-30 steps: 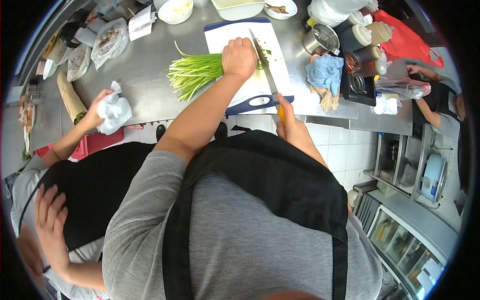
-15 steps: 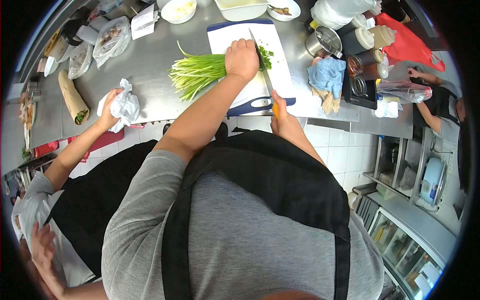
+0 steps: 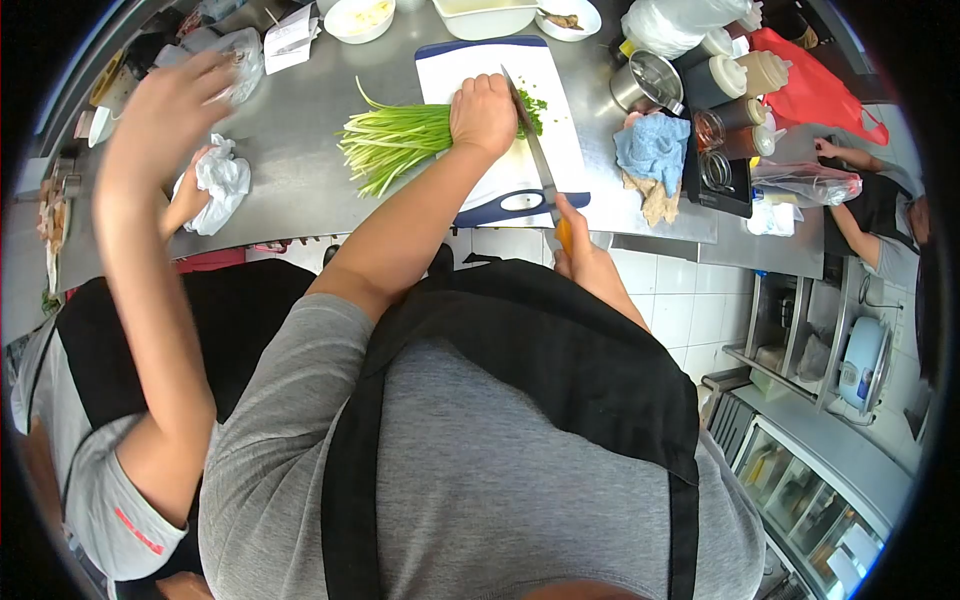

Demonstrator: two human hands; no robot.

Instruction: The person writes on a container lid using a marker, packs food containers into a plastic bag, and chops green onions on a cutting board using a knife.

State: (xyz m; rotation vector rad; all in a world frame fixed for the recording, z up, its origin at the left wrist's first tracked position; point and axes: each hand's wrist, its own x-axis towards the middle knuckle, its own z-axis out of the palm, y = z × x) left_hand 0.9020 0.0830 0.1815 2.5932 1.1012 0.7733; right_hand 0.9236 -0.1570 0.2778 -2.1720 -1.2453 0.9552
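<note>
My left hand is closed over the cut end of a bunch of green chives or thin spring onions, pressing it to a white cutting board with dark blue ends. My right hand grips the orange handle of a kitchen knife. Its blade stands along the right side of my left fingers, at the end of the bunch. Small chopped green bits lie on the board just beyond the blade. The long leafy ends spread left over the board's edge onto the steel table.
A co-worker's hand on the left holds a crumpled white cloth; their other arm reaches over the table. White bowls line the back. A metal pot, blue cloth and sauce bottles stand right.
My right hand and the knife have shifted slightly down, toward me. My left hand stays on the bunch. The co-worker's other arm has swung up over the table, and the white cloth has moved left.
</note>
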